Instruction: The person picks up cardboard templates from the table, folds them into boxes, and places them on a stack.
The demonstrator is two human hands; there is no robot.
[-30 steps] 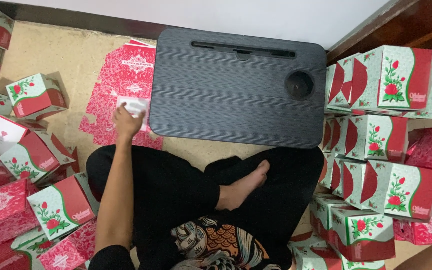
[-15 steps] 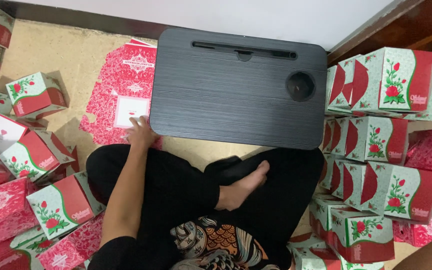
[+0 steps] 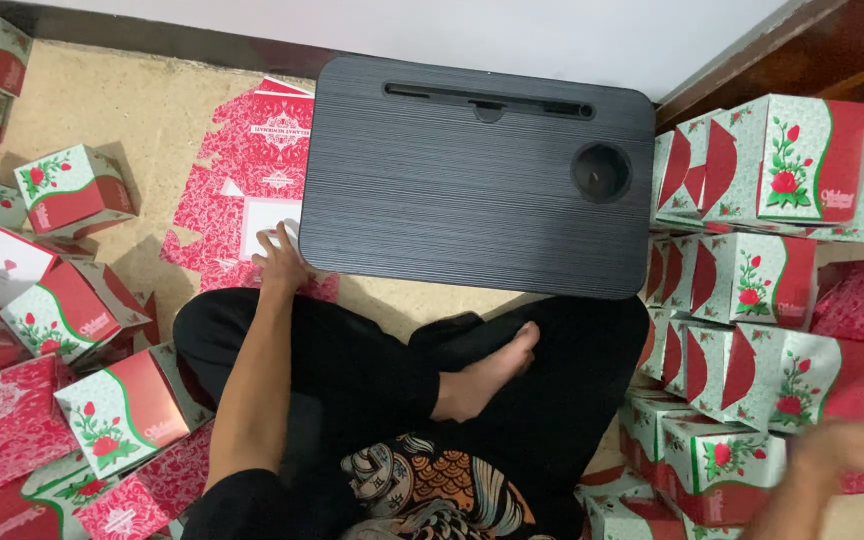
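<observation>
The left hand [image 3: 279, 262] lay fingers-down on a flat, unfolded red patterned cardboard box blank [image 3: 252, 180] spread on the tan floor, its fingertips pressing the blank's white panel without visibly gripping it. Just right of that hand stood a black rectangular lap desk [image 3: 472, 190] with a round cup recess, which held nothing. The right hand [image 3: 857, 445] was a blur at the lower right edge, so I could not tell how open it was; it hovered over a stack of folded red, white and green rose-printed cardboard boxes [image 3: 752, 280], all closed. More such assembled boxes [image 3: 72, 190] lay left of the left arm.
</observation>
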